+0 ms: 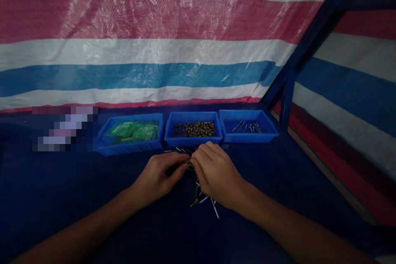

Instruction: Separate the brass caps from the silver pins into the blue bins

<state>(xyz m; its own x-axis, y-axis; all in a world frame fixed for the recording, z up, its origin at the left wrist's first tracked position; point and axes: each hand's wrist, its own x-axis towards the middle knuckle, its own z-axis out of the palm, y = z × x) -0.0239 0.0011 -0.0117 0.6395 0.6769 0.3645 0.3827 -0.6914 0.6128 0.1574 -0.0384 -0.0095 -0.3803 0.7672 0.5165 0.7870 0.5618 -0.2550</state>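
Note:
My left hand (159, 174) and my right hand (215, 172) meet above the dark blue table, fingertips nearly touching. The thumb and fingers of the left pinch a small brass-coloured piece (187, 161). Curled in beside it, the right hand's fingers are closed, and what they hold is hidden. Thin silver metal rods (215, 208) lie scattered under and around the hands, some partly covered by them. A brass-coloured piece (194, 202) lies among the rods, just below the right hand.
Three blue bins stand behind the hands: a left bin (130, 147) with green plastic packets (133, 130), a middle bin (193, 140) full of small brass-coloured parts (198, 128), and a right bin (250, 137) with several silver rods (256, 127). A blue frame post (286, 95) rises at right, before striped sheeting (161, 16).

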